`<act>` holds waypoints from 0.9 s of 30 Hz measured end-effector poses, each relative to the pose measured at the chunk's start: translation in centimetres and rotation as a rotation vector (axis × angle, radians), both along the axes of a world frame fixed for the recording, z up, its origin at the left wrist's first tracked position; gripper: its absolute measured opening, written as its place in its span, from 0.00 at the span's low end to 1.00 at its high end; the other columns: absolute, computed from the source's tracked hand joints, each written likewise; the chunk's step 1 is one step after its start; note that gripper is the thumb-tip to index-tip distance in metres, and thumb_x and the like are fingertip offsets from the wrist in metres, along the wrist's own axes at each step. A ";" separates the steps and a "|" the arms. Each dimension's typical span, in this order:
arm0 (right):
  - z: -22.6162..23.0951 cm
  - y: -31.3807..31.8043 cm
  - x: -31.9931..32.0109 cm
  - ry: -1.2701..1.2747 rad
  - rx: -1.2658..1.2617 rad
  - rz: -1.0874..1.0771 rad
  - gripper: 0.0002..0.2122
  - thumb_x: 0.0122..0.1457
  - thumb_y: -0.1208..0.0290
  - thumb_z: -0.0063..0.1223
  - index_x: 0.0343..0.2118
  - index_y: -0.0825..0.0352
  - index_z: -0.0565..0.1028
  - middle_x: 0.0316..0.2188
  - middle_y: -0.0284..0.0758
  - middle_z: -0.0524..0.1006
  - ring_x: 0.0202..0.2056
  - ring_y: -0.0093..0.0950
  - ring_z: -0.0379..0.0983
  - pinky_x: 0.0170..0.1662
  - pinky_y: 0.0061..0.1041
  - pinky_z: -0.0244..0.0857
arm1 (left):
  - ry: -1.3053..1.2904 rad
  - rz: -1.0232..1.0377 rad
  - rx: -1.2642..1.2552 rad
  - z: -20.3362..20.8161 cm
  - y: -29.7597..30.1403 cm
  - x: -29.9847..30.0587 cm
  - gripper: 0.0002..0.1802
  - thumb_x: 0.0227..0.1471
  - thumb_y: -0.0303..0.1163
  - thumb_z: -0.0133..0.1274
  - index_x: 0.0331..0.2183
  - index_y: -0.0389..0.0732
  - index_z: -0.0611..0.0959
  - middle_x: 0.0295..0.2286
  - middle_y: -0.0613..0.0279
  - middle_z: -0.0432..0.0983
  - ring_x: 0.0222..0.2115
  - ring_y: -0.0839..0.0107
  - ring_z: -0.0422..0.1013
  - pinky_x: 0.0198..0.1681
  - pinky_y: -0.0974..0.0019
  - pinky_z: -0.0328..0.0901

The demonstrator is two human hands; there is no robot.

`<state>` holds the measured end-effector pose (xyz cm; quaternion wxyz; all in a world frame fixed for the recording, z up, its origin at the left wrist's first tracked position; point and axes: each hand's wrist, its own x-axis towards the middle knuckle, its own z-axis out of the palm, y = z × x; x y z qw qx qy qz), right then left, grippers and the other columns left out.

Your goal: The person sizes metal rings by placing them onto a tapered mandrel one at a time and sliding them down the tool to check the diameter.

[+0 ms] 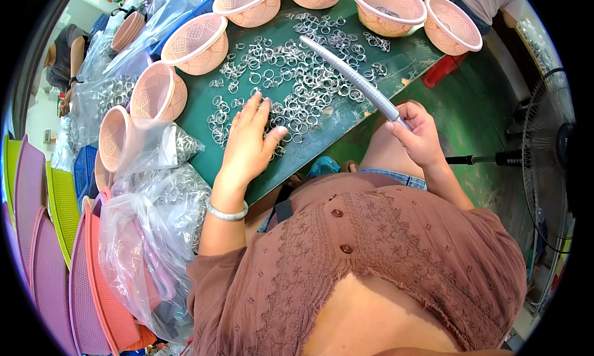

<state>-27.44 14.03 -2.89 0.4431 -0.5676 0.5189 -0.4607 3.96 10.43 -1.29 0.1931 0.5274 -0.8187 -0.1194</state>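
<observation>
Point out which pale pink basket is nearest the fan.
The basket at the row's far right end, just above a red object in the picture. The other pale pink ones all stand farther left, away from the fan.

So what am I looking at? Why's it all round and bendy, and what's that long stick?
No robot here, just a person's bare left hand and right hand. A fisheye camera worn on their head looks down; its wide lens makes the view round and bendy. On the green table lie many silvery rings, with peach-pink baskets curving around the far and left sides. The left hand is spread among the rings. The right hand holds one end of the long silvery stick, which narrows toward its far tip.
</observation>
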 end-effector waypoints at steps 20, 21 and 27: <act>1.4 -2.1 2.8 0.083 -0.093 0.035 0.09 0.45 0.70 0.58 0.25 0.68 0.72 0.15 0.26 0.68 0.17 0.14 0.59 0.21 0.16 0.51 | -0.138 0.565 -0.021 -0.8 -12.2 -1.2 0.10 0.37 0.40 0.56 0.24 0.46 0.83 0.25 0.59 0.77 0.30 0.62 0.73 0.34 0.61 0.66; 1.4 -2.1 2.9 0.086 -0.099 0.034 0.08 0.45 0.70 0.58 0.25 0.68 0.72 0.15 0.25 0.68 0.17 0.14 0.59 0.21 0.16 0.51 | -0.145 0.559 -0.055 -0.8 -12.1 -1.4 0.10 0.36 0.39 0.56 0.24 0.46 0.83 0.25 0.59 0.77 0.30 0.62 0.73 0.34 0.61 0.66; 2.7 -2.1 3.3 0.186 -0.044 0.064 0.07 0.46 0.75 0.57 0.25 0.67 0.69 0.18 0.25 0.66 0.21 0.13 0.58 0.23 0.15 0.53 | 0.453 0.399 0.172 -0.3 -12.8 0.1 0.08 0.35 0.31 0.57 0.20 0.36 0.80 0.25 0.55 0.76 0.22 0.67 0.72 0.27 0.66 0.65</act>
